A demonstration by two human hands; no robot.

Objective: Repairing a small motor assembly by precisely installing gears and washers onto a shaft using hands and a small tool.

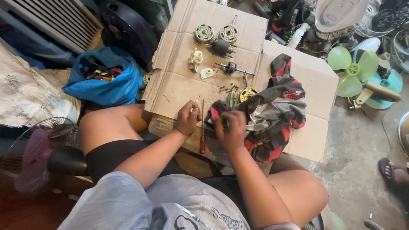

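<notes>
My left hand rests on the near edge of a flattened cardboard sheet, fingers curled around something small that I cannot make out. My right hand grips a fold of a red, grey and black rag that lies crumpled on the cardboard. A screwdriver with a brown handle lies between my hands, pointing away from me. Farther out on the cardboard lie fan motor parts: two round stators, a rotor with a shaft, a cream plastic gear piece and loose screws.
A blue bag of tools sits left of the cardboard. A fan with a pink blade stands at the near left. Green fan blades and other fan parts crowd the right. Another person's sandalled foot is at the right edge.
</notes>
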